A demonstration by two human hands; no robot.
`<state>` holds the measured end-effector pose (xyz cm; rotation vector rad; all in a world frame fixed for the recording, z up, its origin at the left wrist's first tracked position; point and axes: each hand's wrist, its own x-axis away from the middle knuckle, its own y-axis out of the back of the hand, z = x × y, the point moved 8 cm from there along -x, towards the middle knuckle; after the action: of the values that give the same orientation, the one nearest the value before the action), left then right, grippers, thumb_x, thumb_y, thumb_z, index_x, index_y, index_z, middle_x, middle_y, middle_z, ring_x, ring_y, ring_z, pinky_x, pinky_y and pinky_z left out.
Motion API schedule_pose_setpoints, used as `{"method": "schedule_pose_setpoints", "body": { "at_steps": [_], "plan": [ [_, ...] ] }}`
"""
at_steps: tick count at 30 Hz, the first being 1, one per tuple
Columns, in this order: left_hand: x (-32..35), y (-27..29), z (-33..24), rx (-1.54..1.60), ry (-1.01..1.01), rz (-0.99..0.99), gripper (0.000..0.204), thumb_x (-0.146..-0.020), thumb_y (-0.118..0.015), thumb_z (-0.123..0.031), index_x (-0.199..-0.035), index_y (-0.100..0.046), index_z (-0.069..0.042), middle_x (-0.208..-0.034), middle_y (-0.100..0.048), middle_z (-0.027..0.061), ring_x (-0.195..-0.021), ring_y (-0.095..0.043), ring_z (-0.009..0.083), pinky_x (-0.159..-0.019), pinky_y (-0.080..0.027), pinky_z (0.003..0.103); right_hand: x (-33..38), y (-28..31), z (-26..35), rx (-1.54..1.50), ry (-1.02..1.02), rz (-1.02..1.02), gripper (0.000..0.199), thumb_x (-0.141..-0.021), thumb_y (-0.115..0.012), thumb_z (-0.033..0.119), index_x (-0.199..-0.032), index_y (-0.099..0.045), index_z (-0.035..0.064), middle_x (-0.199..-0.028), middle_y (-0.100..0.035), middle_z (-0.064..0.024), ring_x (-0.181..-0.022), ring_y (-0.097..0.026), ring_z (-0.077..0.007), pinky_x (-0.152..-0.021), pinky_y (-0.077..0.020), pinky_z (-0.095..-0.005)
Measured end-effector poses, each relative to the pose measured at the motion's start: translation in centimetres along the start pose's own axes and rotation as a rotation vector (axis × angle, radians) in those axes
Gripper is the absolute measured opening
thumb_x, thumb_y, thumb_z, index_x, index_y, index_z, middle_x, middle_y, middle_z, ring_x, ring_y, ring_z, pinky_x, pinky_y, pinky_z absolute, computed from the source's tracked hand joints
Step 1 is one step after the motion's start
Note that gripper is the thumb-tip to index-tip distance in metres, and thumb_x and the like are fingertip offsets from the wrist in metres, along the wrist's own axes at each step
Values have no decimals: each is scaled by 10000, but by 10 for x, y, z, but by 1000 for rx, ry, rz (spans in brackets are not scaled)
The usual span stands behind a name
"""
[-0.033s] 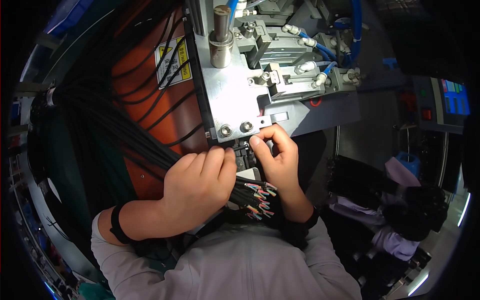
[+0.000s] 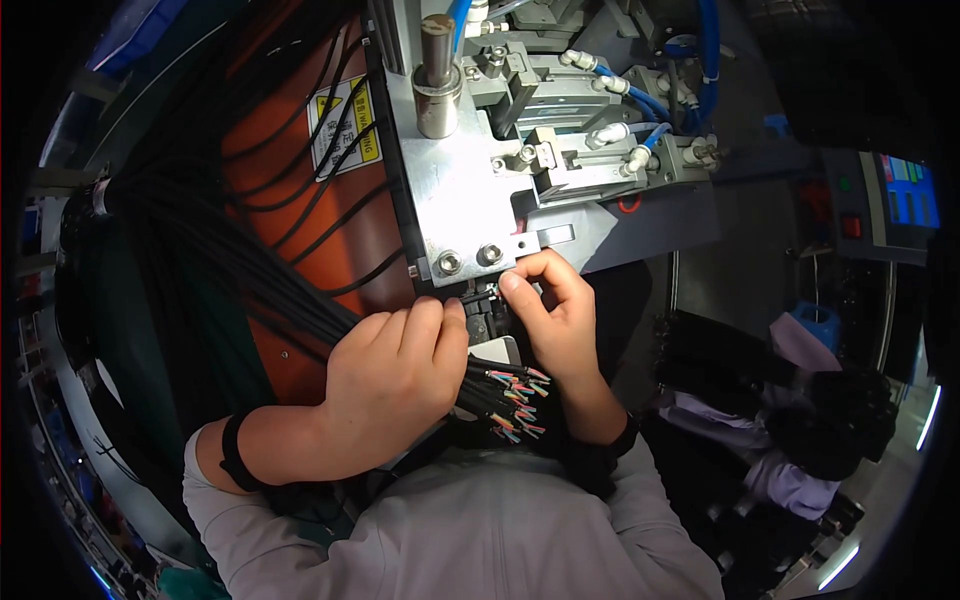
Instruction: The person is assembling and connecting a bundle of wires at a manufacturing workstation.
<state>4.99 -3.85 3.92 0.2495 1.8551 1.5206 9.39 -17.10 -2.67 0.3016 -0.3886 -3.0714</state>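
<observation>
My left hand [image 2: 395, 385] is closed around a thick bundle of black cables [image 2: 230, 270] that runs in from the upper left. The bundle's stripped ends show several coloured wires [image 2: 515, 400], fanned out just below my right hand. My right hand [image 2: 560, 315] pinches a thin wire between thumb and forefinger. It holds the wire at a small black jaw [image 2: 485, 305] under the metal plate of a bench machine [image 2: 460, 190]. Both hands sit side by side, almost touching. The wire tip itself is mostly hidden by my fingers.
The machine carries a steel post [image 2: 437, 75], bolts and blue air hoses [image 2: 705, 40]. An orange panel [image 2: 300, 200] with a yellow warning label [image 2: 345, 125] lies behind the cables. A control box with a screen [image 2: 905, 190] stands at the right, above a pile of dark and purple cloth [image 2: 800, 400].
</observation>
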Motion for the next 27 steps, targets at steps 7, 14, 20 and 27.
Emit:
{"method": "schedule_pose_setpoints", "body": {
  "at_steps": [7,14,20,27],
  "plan": [
    [-3,-2,3,43,-58,132,221,-741,-620,-102,-944,-654,-22,-777,-553,14,-598,-509,110,-522,-370,232,3,7,36,-354,408,371,135,-728,-703,-58,-849,-660,-14,-804,-651,-87,-721,-614,-220,-688,-489,-301],
    [-9,28,4,221,-175,-294,271,-764,-686,-122,-1014,-681,-17,-829,-613,54,-610,-574,147,-495,-401,258,2,22,37,-326,330,161,179,-679,-732,-90,-811,-640,-13,-833,-659,-136,-761,-634,-239,-681,-509,-325],
    [-1,21,4,297,-145,-256,234,-769,-687,-123,-965,-678,4,-755,-608,62,-566,-576,160,-468,-406,266,7,-6,48,-400,226,181,240,-716,-768,-20,-901,-615,-6,-868,-647,-137,-788,-628,-238,-707,-505,-322],
    [-2,23,8,321,-109,-253,195,-767,-689,-131,-901,-660,7,-724,-602,64,-525,-564,165,-447,-398,271,2,3,53,-384,377,6,327,-707,-788,-32,-991,-625,-33,-868,-660,-130,-790,-637,-211,-707,-518,-308]
  ]
}}
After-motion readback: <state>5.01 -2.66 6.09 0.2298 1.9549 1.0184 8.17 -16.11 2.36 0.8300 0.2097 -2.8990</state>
